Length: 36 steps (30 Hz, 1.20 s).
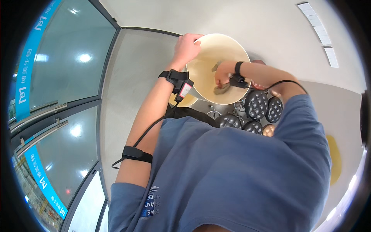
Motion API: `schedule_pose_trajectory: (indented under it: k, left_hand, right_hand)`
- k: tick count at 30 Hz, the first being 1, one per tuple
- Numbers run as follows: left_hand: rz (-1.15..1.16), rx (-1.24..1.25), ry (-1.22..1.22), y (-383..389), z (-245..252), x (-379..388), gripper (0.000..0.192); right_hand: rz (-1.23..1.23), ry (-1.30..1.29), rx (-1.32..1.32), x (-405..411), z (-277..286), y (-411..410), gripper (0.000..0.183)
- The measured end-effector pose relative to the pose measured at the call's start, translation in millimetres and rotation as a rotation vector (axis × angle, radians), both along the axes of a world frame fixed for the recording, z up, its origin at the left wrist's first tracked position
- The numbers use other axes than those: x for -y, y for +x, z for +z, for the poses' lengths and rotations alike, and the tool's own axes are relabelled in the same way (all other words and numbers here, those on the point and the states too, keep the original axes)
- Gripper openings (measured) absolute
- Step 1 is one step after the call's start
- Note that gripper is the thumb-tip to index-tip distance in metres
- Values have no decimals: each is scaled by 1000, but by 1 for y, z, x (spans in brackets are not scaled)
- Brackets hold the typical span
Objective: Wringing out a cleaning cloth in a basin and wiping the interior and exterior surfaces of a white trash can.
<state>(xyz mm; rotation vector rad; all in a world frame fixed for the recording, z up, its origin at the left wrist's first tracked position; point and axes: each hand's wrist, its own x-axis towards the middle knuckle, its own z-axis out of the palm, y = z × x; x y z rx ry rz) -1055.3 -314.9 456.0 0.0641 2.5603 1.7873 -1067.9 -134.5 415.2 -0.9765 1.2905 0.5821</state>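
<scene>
A large cream-coloured bucket (203, 68) is tilted with its wide mouth facing up at me. My left hand (188, 47) grips its rim at the upper left, with the thumb over the edge. Inside the bucket, my right hand (224, 72) is bunched around a grey-brown cloth (221, 89) against the inner wall. Parts of the cloth stick out above and below the fingers. Some of the right fingers are hidden by the hand itself. Both wrists carry black straps with small cabled devices.
Below the bucket, partly hidden, is another round cream container (188, 100). Stools with black quilted seats (256, 105) and a gold-coloured one (269, 130) cluster at right. Glass doors (75, 55) with metal handles (43, 136) line the left. A pale wall (261, 20) rises ahead.
</scene>
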Motion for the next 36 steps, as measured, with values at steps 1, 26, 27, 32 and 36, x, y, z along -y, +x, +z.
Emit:
schedule_pose_trajectory:
  k: [1, 26, 27, 32, 36]
  left_hand:
    - [-4, 18, -1, 1, 3, 1, 30]
    - [31, -74, -39, -6, -6, -11, 31]
    - [26, -68, -20, -7, -7, -9, 31]
    - [-4, -3, -49, -6, 4, -10, 30]
    - [-7, 19, -54, -7, 13, -17, 30]
  right_hand:
    - [46, -109, -70, -4, 32, -5, 35]
    - [632, -682, -705, -34, 16, -41, 19]
    - [623, -735, -723, -33, 39, -40, 22]
    - [561, -691, -804, -49, 89, -33, 31]
    - [492, -580, -805, -47, 65, -35, 30]
